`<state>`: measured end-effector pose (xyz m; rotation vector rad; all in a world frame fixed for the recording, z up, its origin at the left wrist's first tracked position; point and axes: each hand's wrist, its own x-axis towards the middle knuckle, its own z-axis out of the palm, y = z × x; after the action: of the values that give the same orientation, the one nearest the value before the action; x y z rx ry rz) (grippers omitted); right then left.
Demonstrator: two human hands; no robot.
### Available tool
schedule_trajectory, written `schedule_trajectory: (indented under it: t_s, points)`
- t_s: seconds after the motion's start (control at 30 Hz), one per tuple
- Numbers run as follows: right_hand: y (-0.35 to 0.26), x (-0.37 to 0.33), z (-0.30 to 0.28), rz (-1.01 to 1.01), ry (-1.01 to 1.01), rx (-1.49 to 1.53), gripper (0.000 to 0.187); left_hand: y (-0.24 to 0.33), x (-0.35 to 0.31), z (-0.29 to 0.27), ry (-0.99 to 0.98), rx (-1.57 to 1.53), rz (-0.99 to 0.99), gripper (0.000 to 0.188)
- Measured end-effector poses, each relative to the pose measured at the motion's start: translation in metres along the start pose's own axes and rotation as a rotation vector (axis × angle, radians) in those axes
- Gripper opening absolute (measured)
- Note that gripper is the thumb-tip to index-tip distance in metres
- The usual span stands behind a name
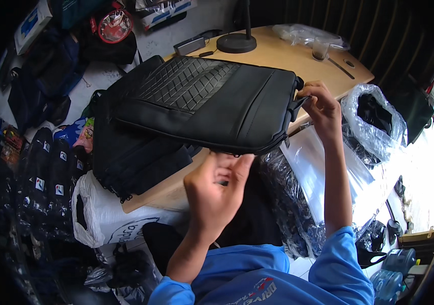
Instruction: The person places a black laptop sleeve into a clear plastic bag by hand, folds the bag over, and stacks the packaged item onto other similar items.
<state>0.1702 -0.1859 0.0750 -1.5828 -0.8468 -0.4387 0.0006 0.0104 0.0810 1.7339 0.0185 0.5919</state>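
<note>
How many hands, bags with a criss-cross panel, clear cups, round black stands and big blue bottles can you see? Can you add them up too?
Left hand and right hand: 2
Black bag with criss-cross panel: 1
Clear cup: 1
Round black stand: 1
Blue bottles: 2
Total: 7

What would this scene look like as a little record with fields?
Main item: black bag with a stitched panel
Left grip: at the bag's lower edge; exact hold partly hidden
Right grip: fingers closed on the strap at the bag's right end
Partly covered: another dark bag, on the wooden table
Also on table: lamp base, clear cup
Lower right: blue water jugs
</note>
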Motion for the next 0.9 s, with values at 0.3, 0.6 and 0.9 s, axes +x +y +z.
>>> schedule_trajectory:
  t_s: [0.3,0.6,0.9]
  points:
    - [0.03,-0.022,-0.023,0.082,0.092,0.14,0.017,-0.012,0.032,0.01,0.087,0.424,0.598,0.031]
    - [0.062,-0.022,-0.05,0.159,0.157,0.095,0.016,-0.012,0.048,0.067,0.039,0.403,0.619,0.036]
    - [0.086,-0.017,-0.052,0.209,0.198,0.052,0.016,-0.032,0.044,0.109,0.081,0.071,0.378,0.024]
